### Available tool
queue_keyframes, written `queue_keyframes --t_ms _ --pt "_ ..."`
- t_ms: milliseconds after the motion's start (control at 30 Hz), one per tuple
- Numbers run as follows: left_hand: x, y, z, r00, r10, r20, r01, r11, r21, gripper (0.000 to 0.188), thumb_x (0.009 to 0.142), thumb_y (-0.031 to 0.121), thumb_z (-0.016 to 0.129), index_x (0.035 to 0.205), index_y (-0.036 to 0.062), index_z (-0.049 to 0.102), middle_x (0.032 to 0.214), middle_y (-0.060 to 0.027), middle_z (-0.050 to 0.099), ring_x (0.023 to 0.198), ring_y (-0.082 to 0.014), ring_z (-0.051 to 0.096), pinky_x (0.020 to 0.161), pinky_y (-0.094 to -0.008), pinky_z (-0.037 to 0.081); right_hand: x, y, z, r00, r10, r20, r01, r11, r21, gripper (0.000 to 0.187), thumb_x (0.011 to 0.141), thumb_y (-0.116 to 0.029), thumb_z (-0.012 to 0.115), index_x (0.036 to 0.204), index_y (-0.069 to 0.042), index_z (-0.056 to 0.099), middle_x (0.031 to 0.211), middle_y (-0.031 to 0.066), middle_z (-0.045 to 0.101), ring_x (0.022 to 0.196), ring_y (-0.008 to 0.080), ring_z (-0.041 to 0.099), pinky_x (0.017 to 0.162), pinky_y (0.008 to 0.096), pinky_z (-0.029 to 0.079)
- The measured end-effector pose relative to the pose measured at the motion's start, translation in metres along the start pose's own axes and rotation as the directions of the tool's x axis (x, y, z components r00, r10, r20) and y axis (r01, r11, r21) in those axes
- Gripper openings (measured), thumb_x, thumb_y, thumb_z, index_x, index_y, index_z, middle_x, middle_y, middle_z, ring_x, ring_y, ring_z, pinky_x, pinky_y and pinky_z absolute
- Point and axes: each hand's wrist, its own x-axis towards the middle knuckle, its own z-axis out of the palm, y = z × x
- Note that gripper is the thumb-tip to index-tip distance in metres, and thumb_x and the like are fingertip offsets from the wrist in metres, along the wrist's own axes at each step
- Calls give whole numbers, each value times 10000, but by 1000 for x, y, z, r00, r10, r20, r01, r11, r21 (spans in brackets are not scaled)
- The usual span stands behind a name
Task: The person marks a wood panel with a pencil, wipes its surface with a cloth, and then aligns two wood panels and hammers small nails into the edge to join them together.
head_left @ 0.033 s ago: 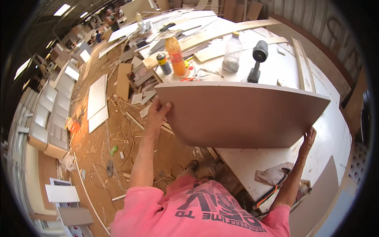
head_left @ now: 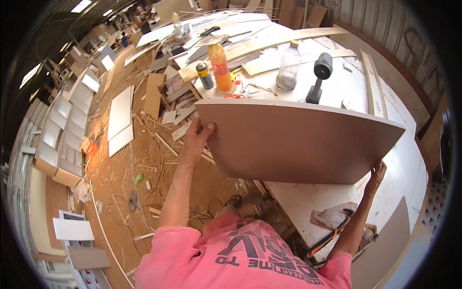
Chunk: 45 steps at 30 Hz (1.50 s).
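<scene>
A wide brown board (head_left: pixel 293 142) with a pale edge stands on its long side, tilted, over the near part of a white worktable (head_left: pixel 308 202). My left hand (head_left: pixel 197 137) grips its left end, the thumb on the brown face. My right hand (head_left: pixel 378 173) holds the lower right corner, its fingers partly hidden behind the board. Beyond the board's top edge are a black cordless drill (head_left: pixel 317 77), a clear plastic bottle (head_left: pixel 288 67), an orange-filled bottle (head_left: pixel 220 70) and a dark can (head_left: pixel 204 76). Beside my right forearm lie a crumpled cloth (head_left: pixel 332 215) and an orange-and-black hand tool (head_left: pixel 323 243).
Long wooden strips (head_left: pixel 298 37) lie across the table's far part. Offcuts and scraps (head_left: pixel 163 144) litter the brown floor to my left, along with white panels (head_left: pixel 120 120). Cabinet boxes (head_left: pixel 62 139) line the left side. People (head_left: pixel 140 20) are in the far background.
The view has shifted slightly, so the table items appear a little lower and farther right. Both hands keep their hold on the board.
</scene>
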Motion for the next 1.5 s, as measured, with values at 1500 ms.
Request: queue_keyframes --t_ms 1500 --pt "-20 2 -18 979 204 -11 -205 977 -56 415 963 137 531 1367 106 442 1114 -77 604 969 -104 563 836 -262 464 14 9 15 996 -57 68 62 995 -77 535 957 -482 509 1114 26 451 914 38 486 878 115 474 830 279 407"
